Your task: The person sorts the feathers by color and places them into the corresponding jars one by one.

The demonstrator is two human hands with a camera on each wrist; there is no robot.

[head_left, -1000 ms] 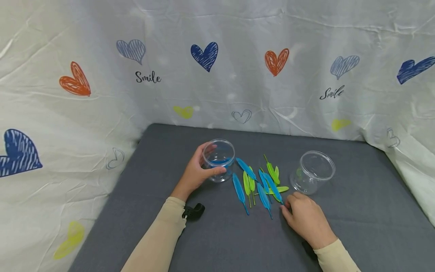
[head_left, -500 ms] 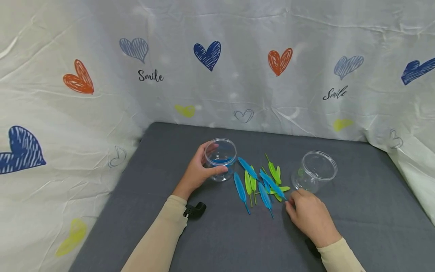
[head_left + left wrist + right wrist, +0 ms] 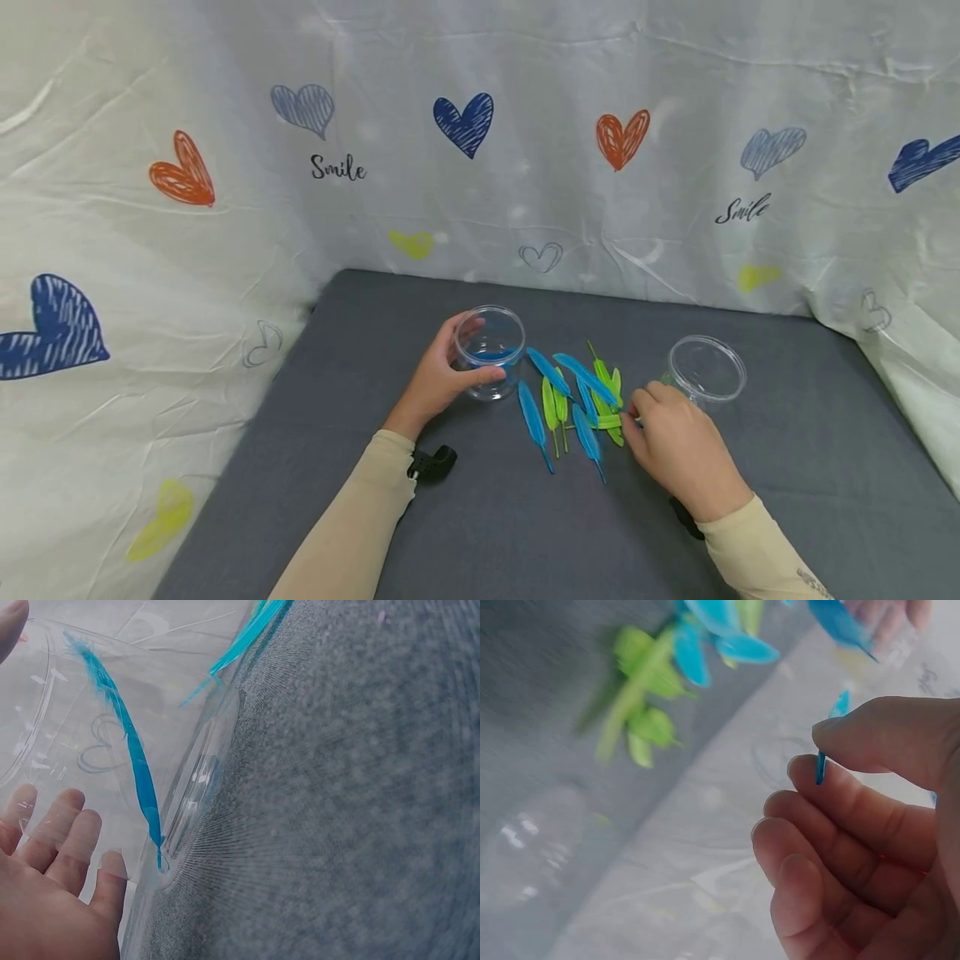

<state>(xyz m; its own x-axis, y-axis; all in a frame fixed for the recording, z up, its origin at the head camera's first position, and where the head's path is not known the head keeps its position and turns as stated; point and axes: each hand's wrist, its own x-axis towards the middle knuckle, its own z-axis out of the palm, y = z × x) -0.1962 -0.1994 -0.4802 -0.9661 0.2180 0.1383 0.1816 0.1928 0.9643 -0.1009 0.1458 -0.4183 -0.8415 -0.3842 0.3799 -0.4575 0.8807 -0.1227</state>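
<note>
My left hand (image 3: pixel 442 375) holds a clear round plastic jar (image 3: pixel 491 333), fingers round its far side and thumb across the front. A blue feather (image 3: pixel 135 754) lies inside that jar, seen through its wall in the left wrist view. My right hand (image 3: pixel 682 442) pinches the quill of another blue feather (image 3: pixel 587 379) between thumb and index finger, lifted over the pile. In the right wrist view its quill (image 3: pixel 820 769) shows between the fingertips. Loose blue feathers (image 3: pixel 532 421) and green feathers (image 3: pixel 550 404) lie between the two hands.
A second clear jar (image 3: pixel 707 367) stands behind my right hand, with a bit of green at its left side. Dark grey cloth (image 3: pixel 510 542) covers the table. A white curtain (image 3: pixel 540 192) printed with hearts hangs along the back and sides.
My right hand has raised the pinched blue feather from the pile, moving slightly right and away from me. The feather has swung across the others. The left hand keeps its hold on the jar.
</note>
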